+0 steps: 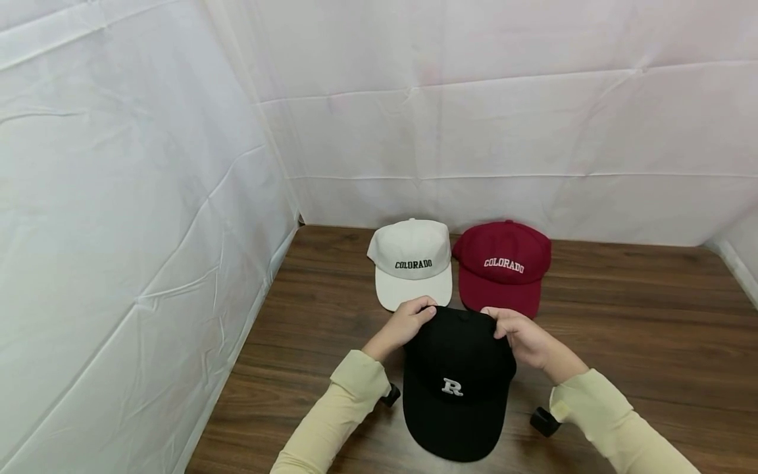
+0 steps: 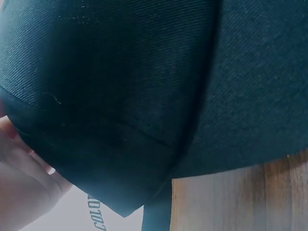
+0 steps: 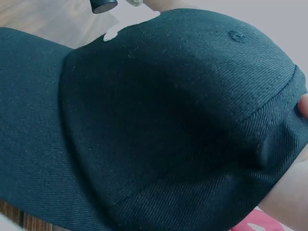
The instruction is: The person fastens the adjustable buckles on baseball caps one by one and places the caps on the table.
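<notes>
A black baseball cap (image 1: pixel 458 355) with a white letter R faces me, its brim toward the near side. My left hand (image 1: pixel 408 322) grips the cap's upper left edge. On the opposite side my right hand (image 1: pixel 524 334) pinches the upper right edge, thumb on the outside. Close up, the black cloth (image 2: pixel 120 96) fills most of the left wrist view, with the left hand (image 2: pixel 29 178) at its lower left edge. In the right wrist view the crown (image 3: pixel 168 110) shows a seam and an eyelet, and the right hand (image 3: pixel 288 187) is partly hidden behind it.
Behind the black cap, a white cap (image 1: pixel 412 253) and a dark red cap (image 1: pixel 503 263), both lettered COLORADO, sit side by side on the brown wooden table (image 1: pixel 639 342). White sheeting (image 1: pixel 503 118) hangs along the back and the left side.
</notes>
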`<state>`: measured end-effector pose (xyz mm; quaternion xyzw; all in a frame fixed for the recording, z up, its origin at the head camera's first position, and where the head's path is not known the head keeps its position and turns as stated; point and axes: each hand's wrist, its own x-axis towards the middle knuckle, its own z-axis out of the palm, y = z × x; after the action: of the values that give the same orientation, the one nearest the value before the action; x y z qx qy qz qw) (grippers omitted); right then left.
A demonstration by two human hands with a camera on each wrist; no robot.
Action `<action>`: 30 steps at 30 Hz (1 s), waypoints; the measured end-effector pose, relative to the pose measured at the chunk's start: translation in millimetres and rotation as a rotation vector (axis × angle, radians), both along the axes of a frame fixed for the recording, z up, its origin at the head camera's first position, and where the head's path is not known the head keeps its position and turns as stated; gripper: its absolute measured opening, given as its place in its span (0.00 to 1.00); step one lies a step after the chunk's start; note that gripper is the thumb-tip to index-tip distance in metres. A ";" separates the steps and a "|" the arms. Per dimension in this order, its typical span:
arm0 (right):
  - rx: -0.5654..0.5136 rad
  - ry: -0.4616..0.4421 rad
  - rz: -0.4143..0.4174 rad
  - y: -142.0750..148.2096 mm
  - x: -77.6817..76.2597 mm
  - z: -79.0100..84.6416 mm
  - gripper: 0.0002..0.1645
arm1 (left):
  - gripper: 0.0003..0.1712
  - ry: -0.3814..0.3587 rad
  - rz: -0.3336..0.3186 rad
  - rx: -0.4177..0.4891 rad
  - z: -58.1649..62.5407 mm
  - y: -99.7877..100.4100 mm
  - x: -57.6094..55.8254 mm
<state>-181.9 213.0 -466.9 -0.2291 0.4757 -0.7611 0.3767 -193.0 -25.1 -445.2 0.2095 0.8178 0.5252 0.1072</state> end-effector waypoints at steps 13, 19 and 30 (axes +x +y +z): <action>0.075 0.018 -0.052 -3.5 -0.4 3.7 0.20 | 0.12 0.003 -0.192 0.000 -19.3 -0.8 -16.9; 0.175 0.026 -0.089 -6.6 -1.7 2.7 0.19 | 0.12 -0.031 -0.250 0.007 -16.5 4.6 -18.2; 0.281 0.026 -0.078 4.1 -6.3 -2.3 0.14 | 0.13 -0.213 -0.241 0.201 -5.2 7.6 -7.7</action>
<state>-188.2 217.1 -469.2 -0.1653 0.5909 -0.6981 0.3692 -200.8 -17.5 -450.4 0.2587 0.7141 0.6070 0.2340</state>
